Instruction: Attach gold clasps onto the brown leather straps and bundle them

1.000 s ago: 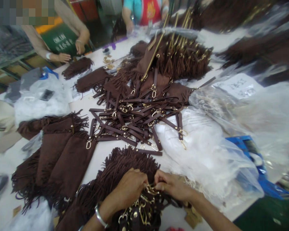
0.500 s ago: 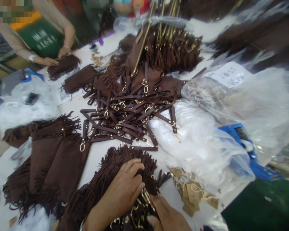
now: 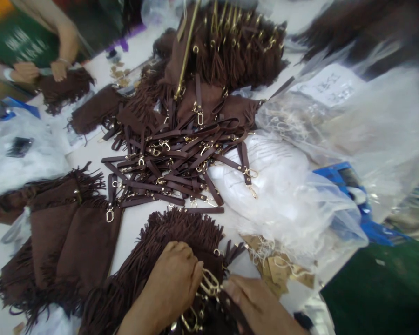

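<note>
My left hand (image 3: 171,286) lies curled on a brown fringed suede piece (image 3: 153,260) at the near edge, fingertips pinching a cluster of gold metal clasps (image 3: 209,284). My right hand (image 3: 256,307) comes in from the lower right, its fingers closed on the same clasps and a dark strap end. Just beyond lies a heap of brown leather straps with gold hooks (image 3: 174,163).
Fringed brown pieces (image 3: 66,232) lie stacked at left and more piled at the back (image 3: 237,51). Clear plastic bags (image 3: 293,204) cover the right side. Brown paper tags (image 3: 279,267) lie near my right hand. Another person's hands (image 3: 38,70) work a fringed piece at far left.
My hands and the clasp bundle have dropped toward the frame's bottom edge as the view shifted. My right hand pulled back to the lower right, uncovering the paper tags.
</note>
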`<state>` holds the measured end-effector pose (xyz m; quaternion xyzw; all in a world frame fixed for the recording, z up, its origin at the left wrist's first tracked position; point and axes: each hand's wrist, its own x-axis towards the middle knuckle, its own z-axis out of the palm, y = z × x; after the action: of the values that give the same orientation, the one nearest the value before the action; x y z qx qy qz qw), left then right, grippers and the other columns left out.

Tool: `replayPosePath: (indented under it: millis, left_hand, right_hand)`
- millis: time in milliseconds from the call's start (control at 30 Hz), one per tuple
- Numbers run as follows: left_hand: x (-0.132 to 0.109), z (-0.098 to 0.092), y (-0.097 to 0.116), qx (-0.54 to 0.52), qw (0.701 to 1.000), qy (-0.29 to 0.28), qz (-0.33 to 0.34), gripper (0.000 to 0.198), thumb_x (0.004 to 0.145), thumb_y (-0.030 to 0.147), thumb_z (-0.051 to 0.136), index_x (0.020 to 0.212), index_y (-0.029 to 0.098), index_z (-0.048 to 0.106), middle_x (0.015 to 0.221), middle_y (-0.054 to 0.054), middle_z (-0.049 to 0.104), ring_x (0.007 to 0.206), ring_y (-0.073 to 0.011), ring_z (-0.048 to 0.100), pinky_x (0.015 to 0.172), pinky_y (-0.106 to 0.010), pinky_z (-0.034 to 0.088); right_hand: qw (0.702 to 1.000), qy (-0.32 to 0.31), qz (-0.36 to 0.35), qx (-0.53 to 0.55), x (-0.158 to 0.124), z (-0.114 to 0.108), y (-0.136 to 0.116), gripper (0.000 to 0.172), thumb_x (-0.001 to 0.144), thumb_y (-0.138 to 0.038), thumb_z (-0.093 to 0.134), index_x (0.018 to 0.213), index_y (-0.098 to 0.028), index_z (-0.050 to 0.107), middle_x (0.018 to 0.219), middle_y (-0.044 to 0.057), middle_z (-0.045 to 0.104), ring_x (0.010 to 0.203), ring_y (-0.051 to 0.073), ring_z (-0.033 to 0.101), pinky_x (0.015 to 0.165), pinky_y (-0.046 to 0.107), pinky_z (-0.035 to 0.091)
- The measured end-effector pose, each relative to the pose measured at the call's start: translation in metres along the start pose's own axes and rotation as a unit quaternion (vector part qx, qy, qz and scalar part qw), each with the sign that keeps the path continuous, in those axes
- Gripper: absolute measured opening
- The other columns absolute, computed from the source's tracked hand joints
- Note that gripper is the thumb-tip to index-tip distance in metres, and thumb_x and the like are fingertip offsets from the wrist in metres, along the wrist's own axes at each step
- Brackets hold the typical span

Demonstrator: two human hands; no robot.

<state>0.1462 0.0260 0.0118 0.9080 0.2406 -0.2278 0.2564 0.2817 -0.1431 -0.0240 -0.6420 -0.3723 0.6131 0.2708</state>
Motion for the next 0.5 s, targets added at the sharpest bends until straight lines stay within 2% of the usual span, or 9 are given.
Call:
replayPosePath:
  millis: [67, 100, 167, 200, 267, 333, 433, 500]
  left_hand:
    - [0.001, 0.001, 0.001, 0.022, 1.0, 0.006, 0.004, 0.036, 0.1, 0.028, 0.039, 0.08, 0.018, 0.067, 0.085, -0.008, 0.063, 0.093, -0.0264, 0.054, 0.089, -0.048, 0.038]
    - [0.001, 0.0, 0.002, 0.03, 1.0, 0.007, 0.004, 0.035, 0.099, 0.031, 0.041, 0.081, 0.018, 0.067, 0.086, -0.009, 0.063, 0.094, -0.0272, 0.054, 0.088, -0.049, 0.038]
    - [0.0, -0.001, 0.005, 0.041, 0.999, 0.01, 0.0, 0.035, 0.098, 0.035, 0.043, 0.081, 0.019, 0.068, 0.087, -0.009, 0.062, 0.093, -0.028, 0.053, 0.087, -0.05, 0.037]
    - [-0.001, -0.002, 0.005, 0.042, 0.999, 0.01, 0.001, 0.035, 0.099, 0.036, 0.043, 0.082, 0.019, 0.068, 0.088, -0.009, 0.062, 0.093, -0.0281, 0.052, 0.086, -0.05, 0.037]
    - [-0.003, -0.004, 0.005, 0.031, 0.999, 0.003, 0.018, 0.033, 0.099, 0.033, 0.042, 0.082, 0.02, 0.066, 0.089, -0.007, 0.062, 0.093, -0.0271, 0.052, 0.086, -0.048, 0.036]
    - [-0.007, -0.005, 0.004, 0.009, 0.999, -0.009, 0.039, 0.03, 0.1, 0.028, 0.04, 0.082, 0.02, 0.064, 0.089, -0.006, 0.061, 0.092, -0.0254, 0.051, 0.085, -0.046, 0.036]
    - [-0.012, -0.006, -0.002, -0.028, 0.998, -0.02, 0.046, 0.028, 0.1, 0.027, 0.04, 0.085, 0.021, 0.063, 0.09, -0.004, 0.059, 0.091, -0.0242, 0.05, 0.086, -0.045, 0.035]
    - [-0.013, -0.005, -0.007, -0.054, 0.997, -0.013, 0.044, 0.023, 0.1, 0.029, 0.041, 0.098, 0.022, 0.063, 0.094, -0.005, 0.059, 0.093, -0.0244, 0.049, 0.087, -0.045, 0.035]
  right_hand:
    - [0.997, 0.022, 0.065, 0.027, 0.02, -0.01, 0.007, 0.045, 0.103, -0.045, 0.026, 0.09, -0.02, 0.061, 0.052, -0.001, 0.062, 0.046, 0.016, 0.062, 0.049, 0.022, 0.047]
    - [0.996, 0.045, 0.075, 0.016, 0.03, -0.012, 0.012, 0.038, 0.102, -0.042, 0.03, 0.102, -0.018, 0.06, 0.056, 0.0, 0.064, 0.046, 0.016, 0.062, 0.05, 0.023, 0.048]
    - [0.992, 0.096, 0.066, -0.039, 0.046, -0.011, 0.021, 0.033, 0.099, -0.035, 0.039, 0.121, -0.015, 0.054, 0.077, 0.007, 0.072, 0.063, 0.019, 0.069, 0.063, 0.026, 0.052]
    - [0.99, 0.107, 0.057, -0.066, 0.051, -0.009, 0.025, 0.033, 0.098, -0.032, 0.041, 0.122, -0.014, 0.054, 0.085, 0.01, 0.073, 0.071, 0.02, 0.071, 0.069, 0.028, 0.052]
    - [0.992, 0.081, 0.048, -0.088, 0.056, -0.005, 0.029, 0.029, 0.097, -0.03, 0.04, 0.114, -0.016, 0.059, 0.085, 0.009, 0.074, 0.072, 0.02, 0.071, 0.069, 0.028, 0.051]
    - [0.997, 0.031, 0.046, -0.057, 0.053, -0.003, 0.029, 0.028, 0.097, -0.03, 0.038, 0.11, -0.018, 0.06, 0.072, 0.004, 0.071, 0.056, 0.017, 0.067, 0.057, 0.025, 0.047]
    - [0.999, 0.01, 0.034, 0.034, 0.041, -0.002, 0.026, 0.034, 0.095, -0.03, 0.041, 0.125, -0.019, 0.052, 0.074, 0.001, 0.07, 0.051, 0.015, 0.064, 0.05, 0.023, 0.045]
    - [0.992, -0.007, 0.046, 0.116, 0.032, 0.001, 0.023, 0.046, 0.094, -0.033, 0.043, 0.139, -0.02, 0.04, 0.079, -0.001, 0.07, 0.05, 0.015, 0.064, 0.046, 0.023, 0.045]
